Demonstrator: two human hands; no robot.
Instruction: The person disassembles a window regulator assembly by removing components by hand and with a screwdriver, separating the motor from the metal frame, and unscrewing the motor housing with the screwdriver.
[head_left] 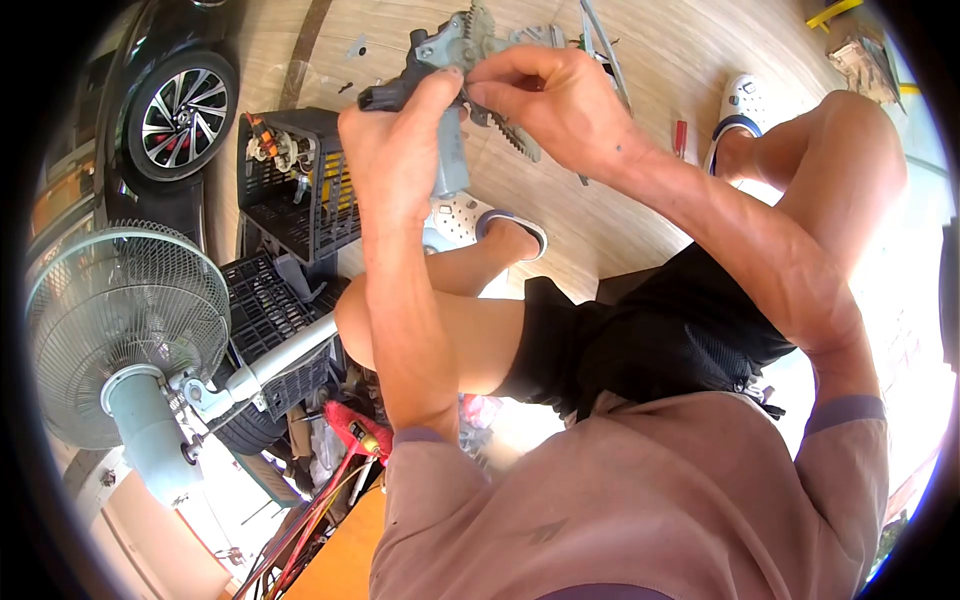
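Observation:
My left hand [400, 140] is closed around a grey motor assembly [452, 160] with a black connector [385, 97] sticking out at its left. The assembly is held up above the floor, with its cylindrical body pointing down in the view. A toothed gear sector [515, 138] shows below the fingers of my right hand [545, 95], and more teeth stand up at the top. The thumb and index finger of my right hand are pinched together at the assembly. What lies between those fingertips is too small to make out.
Black plastic crates [300, 225] with parts stand at the left, beside a standing fan [130, 330] and a car wheel [183, 122]. A red tool [680, 138] lies on the wooden floor [640, 225]. Small parts lie near the top. Cables [310, 520] run at the lower left.

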